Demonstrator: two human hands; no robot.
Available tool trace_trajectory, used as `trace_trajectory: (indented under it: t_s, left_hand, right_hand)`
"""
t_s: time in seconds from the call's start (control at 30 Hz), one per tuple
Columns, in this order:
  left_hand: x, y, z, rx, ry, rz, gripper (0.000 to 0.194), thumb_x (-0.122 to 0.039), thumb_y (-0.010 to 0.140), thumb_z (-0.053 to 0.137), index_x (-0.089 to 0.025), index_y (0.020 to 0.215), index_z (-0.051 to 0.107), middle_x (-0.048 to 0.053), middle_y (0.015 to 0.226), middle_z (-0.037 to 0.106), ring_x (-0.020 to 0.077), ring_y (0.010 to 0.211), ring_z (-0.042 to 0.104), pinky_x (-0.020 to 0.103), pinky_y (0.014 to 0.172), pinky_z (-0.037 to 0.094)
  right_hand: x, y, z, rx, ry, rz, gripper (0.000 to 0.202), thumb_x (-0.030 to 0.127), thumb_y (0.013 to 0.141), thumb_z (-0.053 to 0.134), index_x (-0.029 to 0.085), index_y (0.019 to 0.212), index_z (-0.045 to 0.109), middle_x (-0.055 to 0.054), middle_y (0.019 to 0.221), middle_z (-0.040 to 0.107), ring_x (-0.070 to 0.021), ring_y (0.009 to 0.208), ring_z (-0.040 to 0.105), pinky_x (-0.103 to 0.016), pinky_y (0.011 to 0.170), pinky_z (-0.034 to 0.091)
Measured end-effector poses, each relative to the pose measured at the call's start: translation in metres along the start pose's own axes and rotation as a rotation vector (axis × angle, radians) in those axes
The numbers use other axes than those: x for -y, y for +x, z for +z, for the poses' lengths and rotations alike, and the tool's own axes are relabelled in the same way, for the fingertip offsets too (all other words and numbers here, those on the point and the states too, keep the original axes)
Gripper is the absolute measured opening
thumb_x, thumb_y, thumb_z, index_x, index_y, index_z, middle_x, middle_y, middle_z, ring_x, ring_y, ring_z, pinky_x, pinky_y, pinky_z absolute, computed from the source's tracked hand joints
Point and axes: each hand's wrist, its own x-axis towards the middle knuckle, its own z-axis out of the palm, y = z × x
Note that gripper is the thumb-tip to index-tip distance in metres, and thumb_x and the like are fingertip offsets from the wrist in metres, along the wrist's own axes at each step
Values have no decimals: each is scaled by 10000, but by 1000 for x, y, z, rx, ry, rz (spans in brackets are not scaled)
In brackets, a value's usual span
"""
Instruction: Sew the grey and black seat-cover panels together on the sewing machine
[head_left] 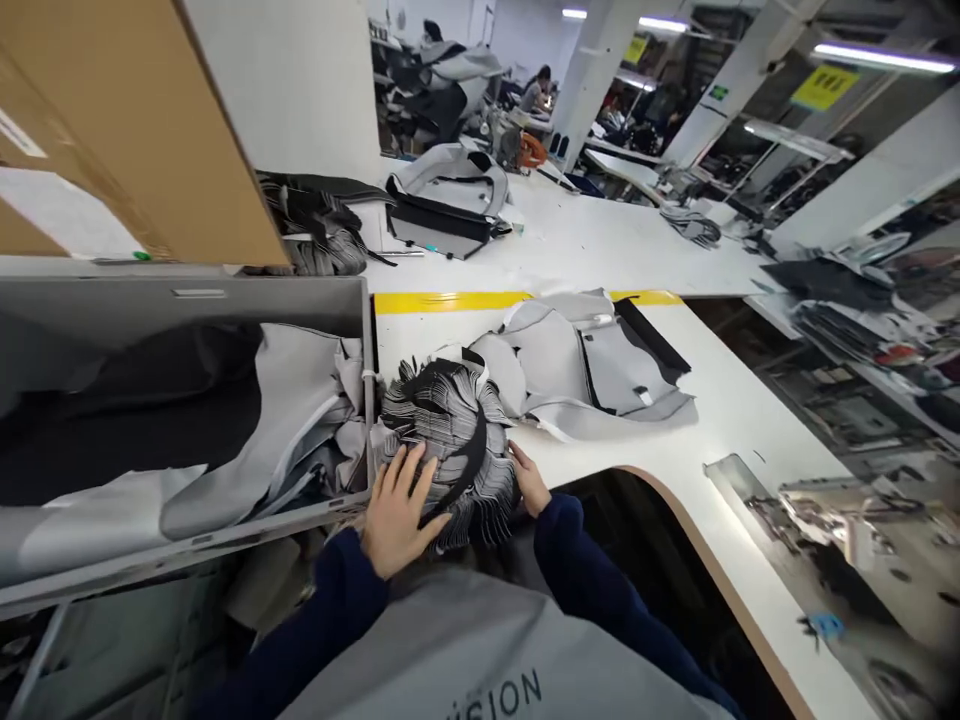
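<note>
A large bundle of stacked grey-and-black fabric strips (pixel 450 430) lies at the table's near edge, with a loose black strip (pixel 474 465) curved across its top. My left hand (pixel 397 515) rests on the bundle's left front, fingers spread and flat. At the opposite side, my right hand (pixel 529 482) touches the bundle's right edge with its fingers stretched forward, some of them partly hidden. Just beyond the bundle, a light grey sewn fabric piece (pixel 551 355) with black trim is spread on the table.
To my left stands a grey bin (pixel 300 290) holding grey and black fabric, with a cardboard box (pixel 150 120) behind it. A sewing machine (pixel 847 530) sits at the right, past the table's curved cutout (pixel 675 500). More fabric pieces (pixel 450 200) lie at the back.
</note>
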Motion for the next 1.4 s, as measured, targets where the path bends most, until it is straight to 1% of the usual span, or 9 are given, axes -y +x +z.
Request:
trace_trajectory:
  t_s: [0.23, 0.37, 0.47, 0.6, 0.9, 1.0, 1.13, 1.27, 1.4]
  left_hand:
    - [35, 15, 9, -49, 106, 50, 790, -559, 777, 608, -168, 1418, 365, 153, 1473, 355, 356, 1302, 379, 473, 993, 408]
    - [55, 26, 8, -19, 70, -12, 814, -603, 779, 588, -220, 1447, 322, 137, 1482, 348, 359, 1289, 395, 460, 951, 440]
    - [64, 36, 12, -47, -20, -39, 827, -588, 778, 603, -228, 1458, 298, 114, 1500, 316, 359, 1299, 376, 464, 994, 415]
    - [74, 53, 16, -78, -79, -57, 850, -588, 779, 602, -211, 1467, 276, 112, 1505, 298, 356, 1313, 347, 476, 1051, 363]
    - [76, 80, 25, -57, -29, 16, 684, -382, 844, 558, -173, 1447, 310, 148, 1542, 157, 357, 1381, 224, 510, 1076, 329]
    - [71, 92, 26, -60, 12, -45, 709, -345, 824, 568, -167, 1454, 295, 155, 1530, 188, 363, 1350, 281, 504, 1042, 377]
    - [68, 99, 23, -51, 39, -53, 719, -342, 831, 550, -163, 1466, 265, 164, 1517, 210, 357, 1334, 314, 485, 1032, 395]
    - [62, 99, 20, -43, 34, -35, 677, -346, 847, 537, -203, 1459, 286, 145, 1507, 228, 346, 1340, 315, 480, 1040, 390]
    - [56, 100, 19, -44, 27, -12, 640, -373, 865, 529, -201, 1444, 316, 155, 1487, 251, 340, 1335, 323, 484, 1046, 380]
  right_hand:
    - [5, -35, 14, -149, -116, -216, 563, 623, 824, 462, 164, 1093, 645, -138, 1215, 589, -258, 1197, 496, -480, 1108, 295]
    - [24, -60, 28, -88, -518, -532, 583, 542, 882, 461, 168, 1328, 481, -149, 1318, 493, -258, 1261, 427, -469, 1092, 326]
    - [37, -51, 40, -61, -859, -692, 822, 610, 830, 516, 120, 1449, 287, -205, 1344, 439, -320, 1261, 405, -522, 1036, 362]
    - [45, -11, 50, -9, -998, -678, 952, 672, 792, 519, 87, 1473, 203, -233, 1333, 430, -357, 1235, 412, -526, 964, 404]
    - [64, 61, 47, 42, -1093, -616, 833, 611, 838, 504, 125, 1468, 255, -220, 1368, 420, -357, 1235, 420, -538, 969, 376]
    - [77, 51, 44, -49, -1038, -707, 636, 502, 878, 515, 135, 1385, 408, -209, 1378, 412, -361, 1270, 372, -569, 1020, 310]
    - [70, 18, 50, 81, -704, -796, 407, 338, 926, 450, 159, 1291, 475, -152, 1226, 510, -256, 1157, 484, -445, 998, 412]
    - [38, 1, 65, 81, -461, -641, 491, 339, 884, 517, 150, 1324, 409, -149, 1180, 486, -237, 1089, 528, -419, 949, 476]
    - [29, 4, 72, 36, -523, -611, 562, 372, 852, 562, 123, 1331, 407, -169, 1221, 467, -274, 1149, 473, -454, 975, 438]
